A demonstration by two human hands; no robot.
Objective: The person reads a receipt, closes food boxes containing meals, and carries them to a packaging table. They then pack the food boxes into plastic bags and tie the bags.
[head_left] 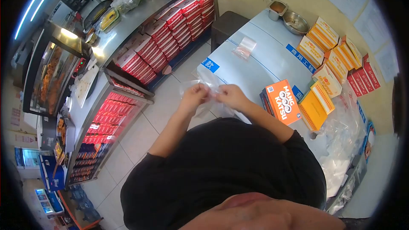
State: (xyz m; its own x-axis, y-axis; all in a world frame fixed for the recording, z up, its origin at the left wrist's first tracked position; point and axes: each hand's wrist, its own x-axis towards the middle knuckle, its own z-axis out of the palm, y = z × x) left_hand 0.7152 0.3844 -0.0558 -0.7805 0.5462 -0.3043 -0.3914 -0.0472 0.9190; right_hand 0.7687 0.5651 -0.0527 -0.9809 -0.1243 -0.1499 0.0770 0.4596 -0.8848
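A clear plastic bag (208,78) hangs between my two hands, just off the near left edge of the table. My left hand (197,96) pinches it on one side, and my right hand (231,97) pinches it on the other, the fingertips of both close together. On the table beyond lies a small stack of clear plastic bags (246,47). To the right of my right hand sits an orange box (283,101) printed "MANG KATSU", on top of darker flat boxes.
Yellow-and-white boxes (324,81) and red boxes (363,79) line the table's wall side. A metal bowl (295,22) and square metal container (277,9) stand at the far end. Loose plastic (338,140) lies right. Left, a steel counter (128,21) holds stacked red-and-white boxes (157,34) underneath.
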